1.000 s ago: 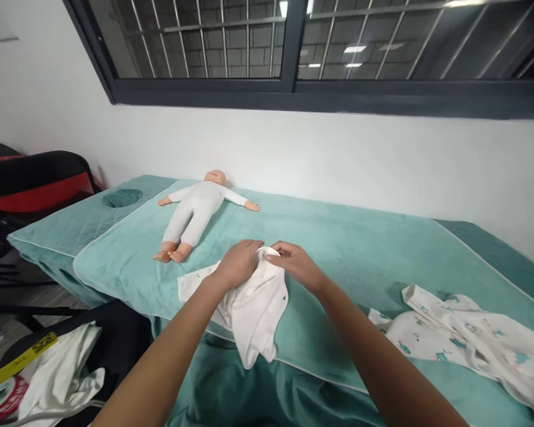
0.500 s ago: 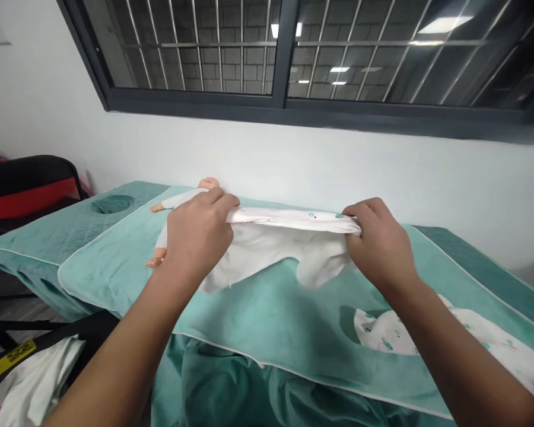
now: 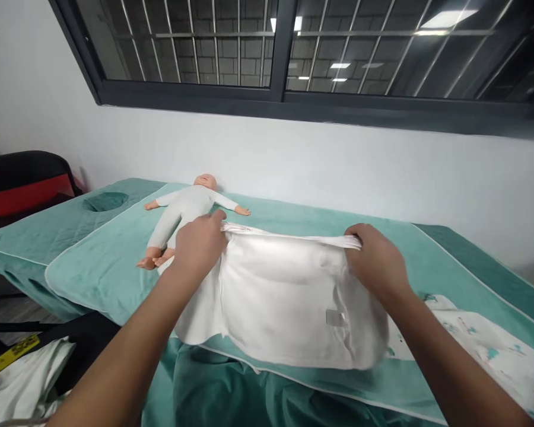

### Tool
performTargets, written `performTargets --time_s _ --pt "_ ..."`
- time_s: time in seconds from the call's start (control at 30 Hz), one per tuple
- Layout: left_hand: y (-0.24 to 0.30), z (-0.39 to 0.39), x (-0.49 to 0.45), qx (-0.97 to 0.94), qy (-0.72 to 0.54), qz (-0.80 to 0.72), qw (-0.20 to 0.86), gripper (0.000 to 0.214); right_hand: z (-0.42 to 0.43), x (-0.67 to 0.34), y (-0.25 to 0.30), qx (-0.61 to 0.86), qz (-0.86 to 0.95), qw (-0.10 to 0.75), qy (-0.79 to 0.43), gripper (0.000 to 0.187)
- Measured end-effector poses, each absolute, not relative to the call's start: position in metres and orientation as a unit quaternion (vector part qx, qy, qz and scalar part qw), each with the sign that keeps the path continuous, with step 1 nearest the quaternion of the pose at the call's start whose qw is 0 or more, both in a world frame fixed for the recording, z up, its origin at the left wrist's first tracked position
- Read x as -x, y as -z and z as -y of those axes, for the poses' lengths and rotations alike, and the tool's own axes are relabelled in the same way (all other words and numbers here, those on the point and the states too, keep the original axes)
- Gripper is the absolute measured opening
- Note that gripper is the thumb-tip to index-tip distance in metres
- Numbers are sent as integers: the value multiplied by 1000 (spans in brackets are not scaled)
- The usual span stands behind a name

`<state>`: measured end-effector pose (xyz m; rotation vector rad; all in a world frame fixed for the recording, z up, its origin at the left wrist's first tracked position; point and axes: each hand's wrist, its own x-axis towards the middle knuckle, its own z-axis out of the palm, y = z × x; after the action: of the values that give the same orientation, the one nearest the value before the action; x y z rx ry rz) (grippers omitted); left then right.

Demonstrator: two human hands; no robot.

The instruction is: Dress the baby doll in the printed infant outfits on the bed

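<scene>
A white baby garment hangs spread between my two hands, its plain side with seams and a small tag facing me. My left hand is closed on the upper left corner of the garment. At the upper right corner, my right hand pinches the folded top edge. The edge is stretched nearly straight, and the lower part hangs over the front of the green bed cover. Beyond my left hand a baby doll in a white bodysuit lies on its back, arms spread.
Another white printed garment lies on the bed at right, partly behind my forearm. White cloths rest in a dark holder at lower left. A red and black chair stands at left. A wall with a barred window backs the bed.
The garment has dropped from a raised, foreshortened position and now hangs open towards me. Both hands have moved slightly down, uncovering more of the doll.
</scene>
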<state>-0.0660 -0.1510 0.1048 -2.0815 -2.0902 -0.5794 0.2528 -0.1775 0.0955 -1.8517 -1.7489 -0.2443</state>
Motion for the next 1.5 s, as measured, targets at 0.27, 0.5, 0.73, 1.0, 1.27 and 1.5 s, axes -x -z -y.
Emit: performTargets --time_s 0.27,0.5,0.73,1.0,1.27,1.5 --pt "-38 58 42 696 101 707 71 29 97 -238 -32 758 616 190 101 30" --pt "32 67 4 781 166 593 108 30 89 -174 42 612 750 250 32 38" --pt "54 44 3 786 150 598 56 40 56 -182 59 646 746 160 -10 56" --pt "56 22 0 767 126 627 54 58 23 -204 67 635 753 168 35 63" --pt "60 16 0 764 102 636 20 60 13 -210 66 626 770 122 -3 66" --pt "43 6 1 761 37 647 -40 63 3 -217 63 617 778 114 -45 64"
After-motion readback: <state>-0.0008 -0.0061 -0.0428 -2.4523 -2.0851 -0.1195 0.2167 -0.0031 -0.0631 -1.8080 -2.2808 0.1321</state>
